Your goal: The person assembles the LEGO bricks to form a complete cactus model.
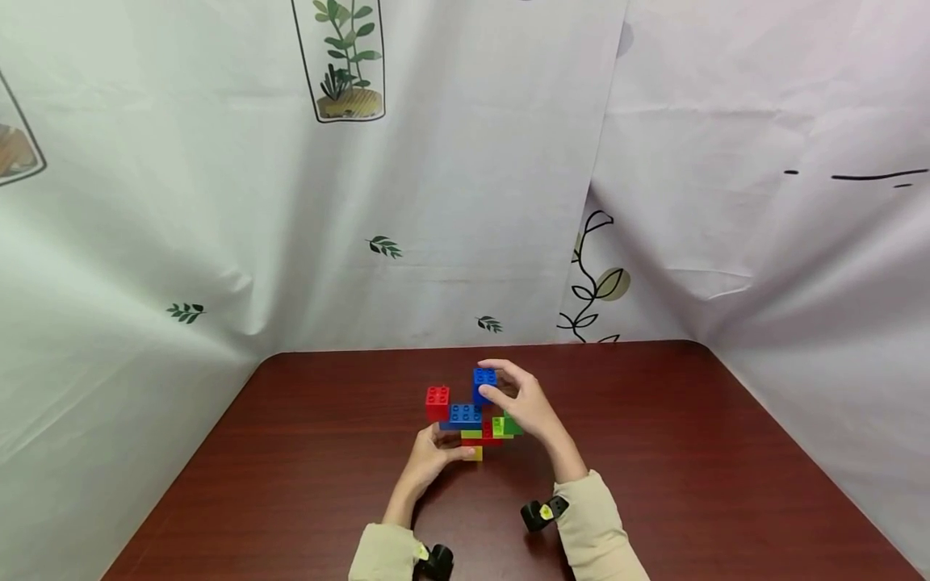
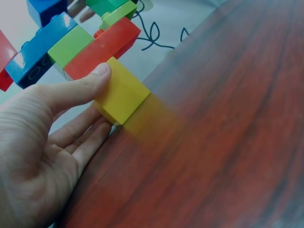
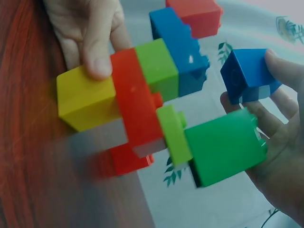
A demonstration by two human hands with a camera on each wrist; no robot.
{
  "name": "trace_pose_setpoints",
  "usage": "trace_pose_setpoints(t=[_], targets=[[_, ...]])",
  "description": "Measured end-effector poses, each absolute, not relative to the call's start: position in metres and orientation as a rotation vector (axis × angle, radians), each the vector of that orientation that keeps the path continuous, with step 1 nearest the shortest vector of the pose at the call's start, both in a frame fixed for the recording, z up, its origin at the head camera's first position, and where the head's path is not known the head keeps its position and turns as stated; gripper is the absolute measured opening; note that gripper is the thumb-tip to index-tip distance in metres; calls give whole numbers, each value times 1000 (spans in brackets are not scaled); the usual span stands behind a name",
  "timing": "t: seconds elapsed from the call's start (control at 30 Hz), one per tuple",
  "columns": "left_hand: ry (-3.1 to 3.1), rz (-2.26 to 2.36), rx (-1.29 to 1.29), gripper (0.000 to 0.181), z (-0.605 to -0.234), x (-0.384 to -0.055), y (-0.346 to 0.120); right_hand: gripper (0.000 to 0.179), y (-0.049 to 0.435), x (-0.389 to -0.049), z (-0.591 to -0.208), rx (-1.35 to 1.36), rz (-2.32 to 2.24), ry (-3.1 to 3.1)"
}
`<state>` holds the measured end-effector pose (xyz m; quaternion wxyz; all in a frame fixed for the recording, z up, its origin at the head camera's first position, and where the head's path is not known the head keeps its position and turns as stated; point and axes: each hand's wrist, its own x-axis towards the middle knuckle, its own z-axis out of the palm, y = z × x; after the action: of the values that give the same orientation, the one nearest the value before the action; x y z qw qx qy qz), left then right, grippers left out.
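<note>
A toy-brick structure stands on the table. Its base is a yellow brick (image 2: 128,95), which my left hand (image 1: 429,460) pinches low down, thumb on the near face and fingers behind. Above it come a long red brick (image 3: 135,102), a lime brick (image 3: 159,69) and a wider blue brick (image 1: 465,415), with a red brick (image 1: 437,401) on the left end. To the right, a thin lime piece (image 3: 173,137) carries a green block (image 3: 223,147). My right hand (image 1: 534,407) holds a small blue brick (image 3: 247,73) between thumb and fingers, with a gap between it and the structure.
Another red brick (image 3: 128,160) shows low behind the long red one; whether it is attached I cannot tell. The brown table (image 1: 291,492) ends at a patterned white cloth (image 1: 472,177). Small black cameras (image 1: 541,514) sit on both wrists.
</note>
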<state>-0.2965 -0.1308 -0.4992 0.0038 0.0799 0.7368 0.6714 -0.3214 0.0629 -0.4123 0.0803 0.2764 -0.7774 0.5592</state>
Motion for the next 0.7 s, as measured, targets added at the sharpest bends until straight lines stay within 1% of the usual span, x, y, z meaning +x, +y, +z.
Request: trace_pose_setpoints(t=[0.2,0.7], targets=[[2300,2113,266,49,-499,-296,-131,34,60,-315,-405,833,1671,-2343],[2309,2108,276,50,-499,-296,-131,33,55,-311,-404,853,1488,-2536]])
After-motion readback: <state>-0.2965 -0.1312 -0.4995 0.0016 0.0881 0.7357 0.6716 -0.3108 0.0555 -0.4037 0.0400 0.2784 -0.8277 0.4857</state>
